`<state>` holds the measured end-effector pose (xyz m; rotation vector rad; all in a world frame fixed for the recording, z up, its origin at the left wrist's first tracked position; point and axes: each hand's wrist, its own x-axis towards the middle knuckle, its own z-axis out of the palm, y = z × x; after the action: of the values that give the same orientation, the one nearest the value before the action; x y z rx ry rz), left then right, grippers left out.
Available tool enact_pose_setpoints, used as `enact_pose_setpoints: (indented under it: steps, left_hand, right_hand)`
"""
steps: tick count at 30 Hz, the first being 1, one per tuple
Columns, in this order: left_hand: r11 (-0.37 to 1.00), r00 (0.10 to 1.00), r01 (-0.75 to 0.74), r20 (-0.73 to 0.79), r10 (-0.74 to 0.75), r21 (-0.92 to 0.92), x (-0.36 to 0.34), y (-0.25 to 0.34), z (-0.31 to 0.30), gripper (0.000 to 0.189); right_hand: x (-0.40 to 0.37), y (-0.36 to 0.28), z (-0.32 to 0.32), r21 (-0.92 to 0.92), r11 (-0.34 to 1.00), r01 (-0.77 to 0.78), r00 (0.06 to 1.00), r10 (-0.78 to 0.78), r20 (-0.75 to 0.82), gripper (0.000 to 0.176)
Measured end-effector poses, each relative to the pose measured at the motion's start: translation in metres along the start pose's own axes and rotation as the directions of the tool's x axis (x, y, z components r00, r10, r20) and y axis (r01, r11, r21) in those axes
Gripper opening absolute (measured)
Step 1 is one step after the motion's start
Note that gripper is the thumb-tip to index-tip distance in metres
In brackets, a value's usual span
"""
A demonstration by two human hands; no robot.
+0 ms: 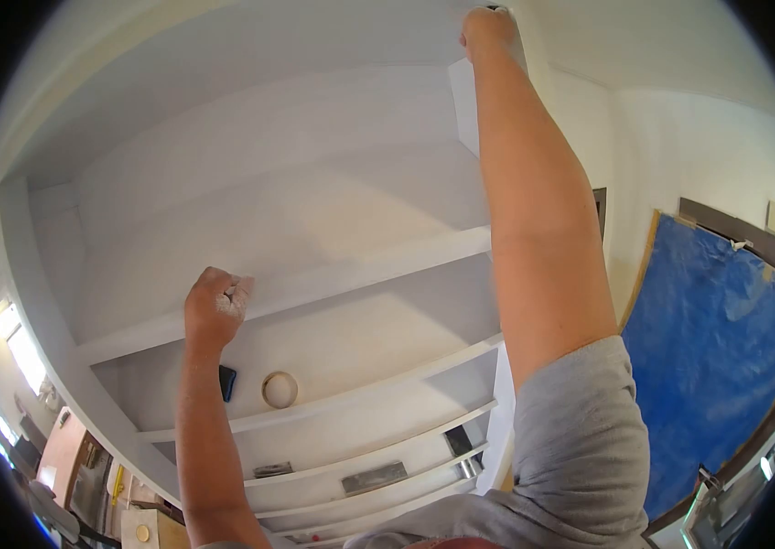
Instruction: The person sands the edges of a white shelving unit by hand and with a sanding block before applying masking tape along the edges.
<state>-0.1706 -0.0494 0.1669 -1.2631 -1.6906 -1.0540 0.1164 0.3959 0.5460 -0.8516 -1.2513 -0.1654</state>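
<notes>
One upright side panel lies just beside the right grip, the nearer hand, at its far end; a dark edge shows there, but I cannot tell whether the grip holds it. The left grip, dusted white, is curled closed by a shelf board. The right arm partly hides the panel. A tape roll lies nearer.

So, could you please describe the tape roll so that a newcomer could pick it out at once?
Find the white shelving unit filling the middle of the view, then the second shelf board from the top. The beige tape roll is there, left of centre, its hole facing the camera. Its open ring shape sets it apart from the dark phone-like object to its left.
</notes>
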Motion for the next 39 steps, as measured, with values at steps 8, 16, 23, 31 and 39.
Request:
enact_pose_setpoints:
  steps: [8, 16, 23, 31, 39]
  left_hand:
    - [0.999, 1.000, 0.022, 0.008, -0.022, -0.031, -0.001, 0.006, -0.001, 0.022]
    - [1.000, 1.000, 0.018, 0.024, -0.018, -0.019, -0.001, 0.004, -0.001, 0.024]
    - [1.000, 1.000, 0.011, 0.011, -0.011, 0.020, -0.001, 0.004, 0.003, 0.023]
    - [0.999, 0.998, 0.054, 0.029, -0.054, 0.002, -0.002, 0.005, 0.001, 0.023]
    - [0.997, 0.998, 0.047, 0.044, -0.050, 0.053, -0.003, 0.005, -0.001, 0.024]
  right_hand:
    - [-0.033, -0.016, -0.039, 0.661, 0.680, -0.317, 0.939, 0.321, 0.120, 0.021]
    - [-0.015, -0.017, -0.019, -0.522, 0.787, 0.329, 0.944, -0.293, 0.153, 0.026]
    - [-0.055, -0.081, -0.035, -0.464, 0.830, 0.311, 0.950, -0.285, 0.127, 0.028]
    - [-0.053, -0.085, -0.029, -0.470, 0.817, 0.334, 0.942, -0.304, 0.141, 0.028]
    - [-0.049, -0.076, -0.006, -0.445, 0.830, 0.335, 0.938, -0.339, 0.073, 0.026]
